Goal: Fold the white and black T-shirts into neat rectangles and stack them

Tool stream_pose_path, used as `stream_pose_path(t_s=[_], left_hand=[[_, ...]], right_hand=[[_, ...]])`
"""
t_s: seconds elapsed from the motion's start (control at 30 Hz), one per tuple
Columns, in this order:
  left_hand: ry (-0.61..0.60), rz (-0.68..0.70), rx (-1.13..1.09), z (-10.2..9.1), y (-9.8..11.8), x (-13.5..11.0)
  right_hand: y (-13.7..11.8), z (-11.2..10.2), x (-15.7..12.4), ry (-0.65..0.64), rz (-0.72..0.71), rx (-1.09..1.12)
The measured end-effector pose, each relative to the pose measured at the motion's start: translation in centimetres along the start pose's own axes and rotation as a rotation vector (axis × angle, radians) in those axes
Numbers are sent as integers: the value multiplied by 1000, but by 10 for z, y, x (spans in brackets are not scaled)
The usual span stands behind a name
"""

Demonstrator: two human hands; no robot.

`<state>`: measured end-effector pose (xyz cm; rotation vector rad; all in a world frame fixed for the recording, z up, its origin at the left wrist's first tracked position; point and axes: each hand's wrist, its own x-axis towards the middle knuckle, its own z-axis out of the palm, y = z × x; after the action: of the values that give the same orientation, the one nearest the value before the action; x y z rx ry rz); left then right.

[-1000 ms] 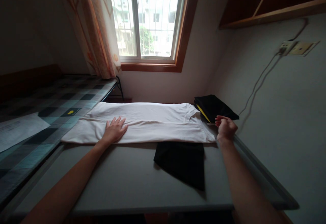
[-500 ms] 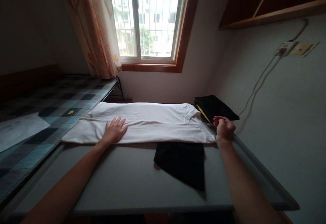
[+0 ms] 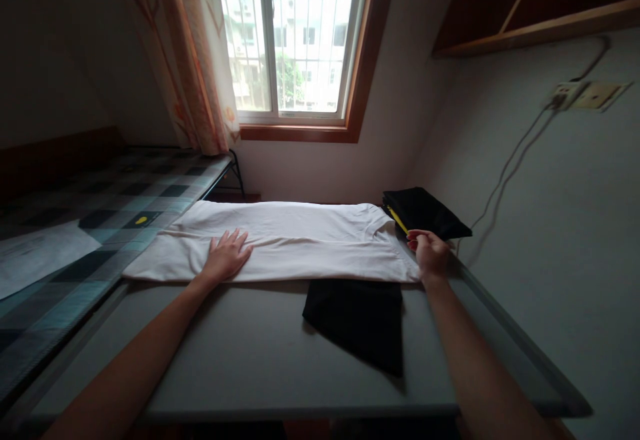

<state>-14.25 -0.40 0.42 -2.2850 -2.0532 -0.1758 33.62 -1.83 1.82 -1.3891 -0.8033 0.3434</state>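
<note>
One black flap lies at the near edge of one white garment on the table. The left hand rests spread on the garment; the right hand, fingers bunched (pinching anything, I cannot tell), has shifted left, before one black bundle.

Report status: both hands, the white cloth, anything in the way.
Left hand flat on white cloth. Right hand curled by its right end, grip unclear. Cloth spread on table, creased. No obvious obstruction; black fabric juts out at near edge.
</note>
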Motion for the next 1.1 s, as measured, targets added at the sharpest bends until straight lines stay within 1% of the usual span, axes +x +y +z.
stream_pose_path(t_s=[0.03,0.1,0.2,0.27,0.33,0.4,0.63,1.1], left_hand=[[-2,-1,-1,0,0,0],[-6,-4,-3,-1,1,0],[-7,-9,-6,-1,1,0],[-5,-9,-10,-1,1,0],[-5,-8,-14,0,0,0],[-5,-7,-14,0,0,1],[-9,-4,-18,1,-1,1],[-5,-13,-21,1,-1,1]], right_hand=[[1,2,-3,-67,-21,-36],[4,6,-8,-242,-89,-133],[8,10,-17,-495,-241,-311],[9,12,-21,-606,-328,-411],[9,13,-24,-672,-372,-472],[8,13,-25,-699,-381,-502],[4,12,-27,-730,-396,-535],[5,14,-29,-726,-391,-524]])
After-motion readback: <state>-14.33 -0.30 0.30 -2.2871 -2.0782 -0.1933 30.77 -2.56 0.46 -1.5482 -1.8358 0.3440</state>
